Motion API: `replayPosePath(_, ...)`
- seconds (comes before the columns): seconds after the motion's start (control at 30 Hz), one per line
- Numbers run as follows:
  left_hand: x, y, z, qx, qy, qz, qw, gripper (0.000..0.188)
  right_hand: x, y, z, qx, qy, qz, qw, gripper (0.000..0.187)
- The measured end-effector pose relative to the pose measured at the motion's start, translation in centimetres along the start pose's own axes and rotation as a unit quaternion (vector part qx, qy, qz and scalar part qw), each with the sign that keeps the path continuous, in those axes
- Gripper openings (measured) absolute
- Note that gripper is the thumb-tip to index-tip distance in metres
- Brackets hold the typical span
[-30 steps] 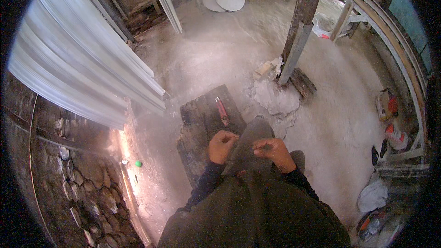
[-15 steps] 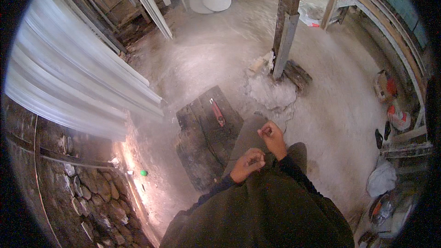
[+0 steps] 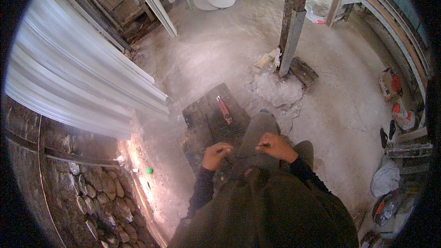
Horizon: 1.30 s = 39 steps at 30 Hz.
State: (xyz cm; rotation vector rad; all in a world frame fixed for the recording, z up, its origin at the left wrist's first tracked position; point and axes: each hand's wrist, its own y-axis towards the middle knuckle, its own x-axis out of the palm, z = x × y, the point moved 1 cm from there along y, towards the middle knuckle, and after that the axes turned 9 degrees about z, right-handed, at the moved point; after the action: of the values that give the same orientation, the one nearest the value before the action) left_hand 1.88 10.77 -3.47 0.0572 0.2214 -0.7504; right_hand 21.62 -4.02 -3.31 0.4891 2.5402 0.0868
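My left hand (image 3: 216, 155) and my right hand (image 3: 276, 147) are raised over my lap, apart, with their fingertips facing each other. Both have the fingers curled into a pinch; whatever they hold, if anything, is too small to make out. Beyond them a dark, worn wooden board (image 3: 195, 117) lies on the floor. On it rests a red tool with a pale metal tip, like a utility knife (image 3: 224, 110), touched by neither hand. The left hand is over the board's near part, while the right is over my trousered leg (image 3: 262, 126).
Corrugated white sheets (image 3: 82, 73) lean at the left, above stacked stones (image 3: 108, 193) and a small green ball (image 3: 149, 171). A post (image 3: 292, 27) stands on a rough concrete footing (image 3: 280, 89). Bags (image 3: 386, 179) and a wooden frame (image 3: 367, 0) line the right.
My hands have spread apart: the left moved left toward the board, and the right turned so its fingers point left. The view has shifted slightly. The red tool still lies on the board.
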Motion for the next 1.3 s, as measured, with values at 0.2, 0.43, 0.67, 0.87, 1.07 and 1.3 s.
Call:
replayPosePath(0.2,-0.5,0.4,-3.6,-0.029,0.135,0.096,0.986,0.014,3.5,-1.1,-2.0,-0.001,-0.029,-0.063,0.998,0.027)
replayPosePath(0.43,1.0,2.3,-4.5,-0.062,0.121,0.161,0.978,0.018,3.3,0.0,-3.1,0.125,-0.116,-0.115,0.979,0.025)
replayPosePath(0.67,0.9,6.6,-13.4,-0.095,0.152,0.234,0.956,0.027,0.6,-1.2,-2.0,0.069,-0.293,-0.018,0.954,0.035)
replayPosePath(0.87,-0.8,7.3,-21.0,-0.165,0.34,0.27,0.886,0.04,-0.7,-3.0,0.3,0.201,-0.347,-0.133,0.907,0.038)
replayPosePath(1.07,1.5,3.6,-12.5,-0.148,0.004,-0.008,0.989,0.045,-0.6,-4.8,1.9,0.233,-0.28,-0.107,0.925,0.028)
replayPosePath(1.3,5.6,-0.4,-7.1,0.102,0.224,-0.231,0.941,0.034,0.4,-3.9,2.7,0.134,-0.105,-0.092,0.981,0.025)
